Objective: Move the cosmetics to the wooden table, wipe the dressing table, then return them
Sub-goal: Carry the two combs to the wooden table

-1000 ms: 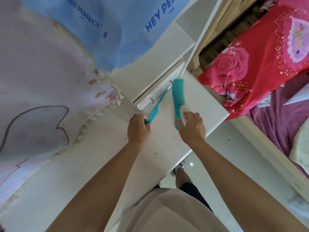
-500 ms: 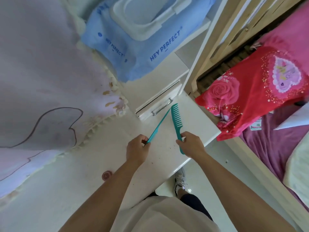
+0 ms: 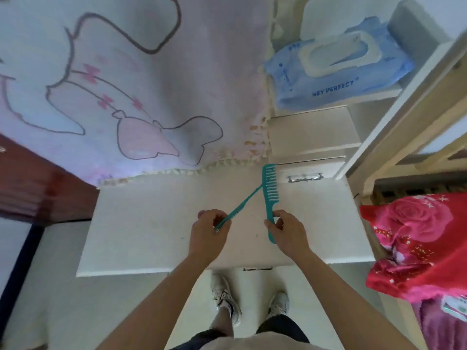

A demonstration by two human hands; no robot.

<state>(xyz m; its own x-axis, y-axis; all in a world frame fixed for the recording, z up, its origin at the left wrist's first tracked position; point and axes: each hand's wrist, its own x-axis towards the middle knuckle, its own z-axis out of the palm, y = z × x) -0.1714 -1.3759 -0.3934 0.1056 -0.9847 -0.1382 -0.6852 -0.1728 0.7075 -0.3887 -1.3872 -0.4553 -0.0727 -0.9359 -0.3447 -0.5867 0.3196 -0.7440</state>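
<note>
Our left hand point(image 3: 206, 236) pinches the thin comb point(image 3: 240, 205) by its end, and our right hand point(image 3: 288, 233) grips the wide comb point(image 3: 270, 190) by its handle. Both are above the dressing table point(image 3: 141, 223), near its right side, likely for carrying to the wooden table point(image 3: 38, 188) at left.

A blue wet-wipe pack point(image 3: 285, 79) with a white flip lid point(image 3: 336, 54) lies on a white shelf point(image 3: 384, 92), its front corner hanging over the shelf's front edge. A grey block point(image 3: 414, 24) sits just behind the pack, at the shelf's back right. To the left hangs a pale pink cloth point(image 3: 141, 84) printed with dark cartoon outlines and small pink bows, a cream fringe point(image 3: 177, 171) along its lower edge. On the right, a pale wooden bed frame point(image 3: 409, 127) carries a red blanket point(image 3: 417, 243) patterned with a large pink rose, above purple fabric point(image 3: 442, 332).
</note>
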